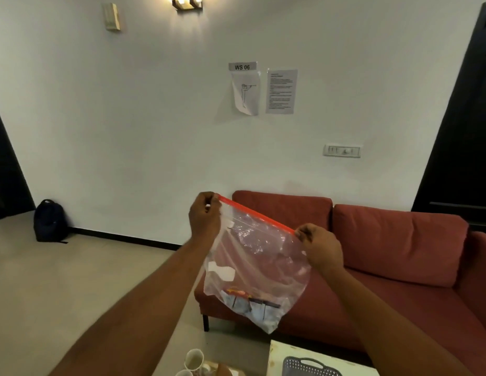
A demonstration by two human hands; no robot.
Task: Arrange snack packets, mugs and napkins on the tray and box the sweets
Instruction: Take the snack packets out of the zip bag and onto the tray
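Both hands pinch the top of a clear zip bag, held up in the air in front of the sofa. Left hand grip pressed together on the left end of the red zip strip; right hand grip pressed together on the right end, lower, so the strip slopes down to the right. Strip looks closed along its length, though I can't tell for sure.

Bag hangs below the grips, sagging. Packets sit bunched at the bottom corner, well below both hands; whether snacks or sweets I can't tell. A white slip shows mid-bag on the left.

Progress, as a judgement: early. Bag contents not yet out, nothing seen arranged. Likely step in hand is opening the zip.

At the bottom edge, two mugs stand on the table, partly cut off, below the left forearm. To their right a dark perforated tray with handle lies on a pale board or box; what shows of the tray is bare. No napkins or sweets box clearly seen. Left to do: empty bag, load tray, box sweets.
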